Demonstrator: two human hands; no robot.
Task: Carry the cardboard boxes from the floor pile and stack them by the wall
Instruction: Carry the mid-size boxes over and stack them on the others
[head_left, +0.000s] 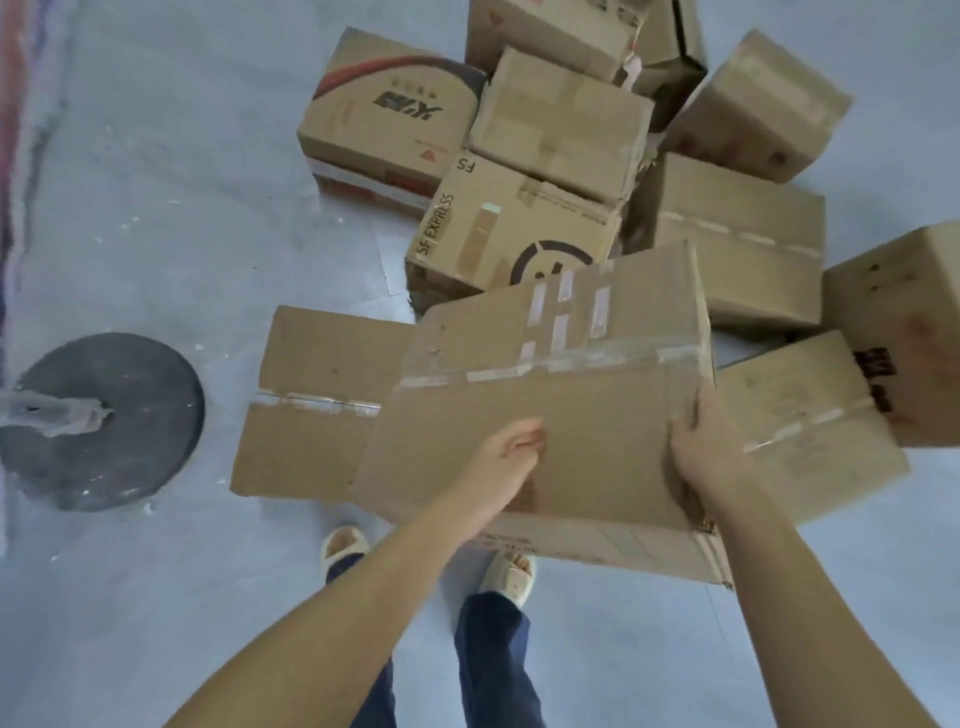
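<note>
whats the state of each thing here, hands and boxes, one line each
left hand: fingers curled against the top face of the held box
right hand: gripping the held box's right edge
held box: taped shut, tilted, raised over the feet
SF Express box: taped shut, in the pile
box with red print: shut, at the pile's left edge
round black base: flat on the floor

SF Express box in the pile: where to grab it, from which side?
Take the SF Express box by its two short ends, coming from above and the near-left. Its left end faces bare floor; other boxes crowd the far and right sides, so the right-end grip looks tight.
</note>
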